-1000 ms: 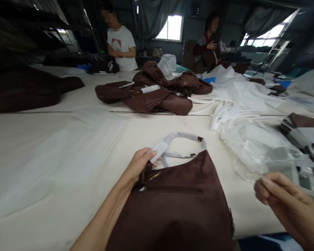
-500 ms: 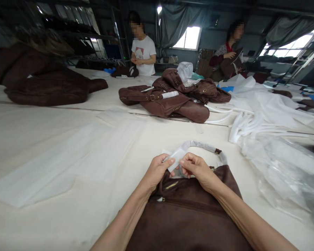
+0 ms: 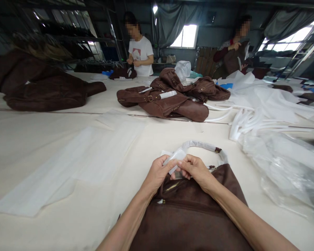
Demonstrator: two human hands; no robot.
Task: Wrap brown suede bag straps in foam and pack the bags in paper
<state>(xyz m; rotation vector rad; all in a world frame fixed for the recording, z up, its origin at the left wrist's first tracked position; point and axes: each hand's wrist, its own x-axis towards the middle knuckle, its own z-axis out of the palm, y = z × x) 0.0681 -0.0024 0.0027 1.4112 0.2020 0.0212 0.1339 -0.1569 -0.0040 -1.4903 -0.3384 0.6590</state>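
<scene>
A dark brown bag [image 3: 193,223] with brass zips lies on the pale table in front of me. Its handle, wrapped in white film [image 3: 199,144], arches beyond the bag's top edge. My left hand [image 3: 161,170] pinches the wrapping at the left end of the handle, thumb on top. Close against it, my right hand [image 3: 195,169] has thumb and fingers pressed together on the same white wrapping. The fingertips of both hands nearly touch, and the undersides of the fingers are partly hidden.
Several brown bags [image 3: 159,104] lie across the table, with a larger brown heap [image 3: 47,90] at left. White sheets [image 3: 65,160] spread on the left. Plastic bags [image 3: 285,164] and white strips [image 3: 243,122] lie right. Two people [image 3: 140,52] stand beyond.
My right hand has moved slightly left, closer to my left hand at the wrapping. The person at the far right has raised the brown bag a little. The view has shifted slightly.
</scene>
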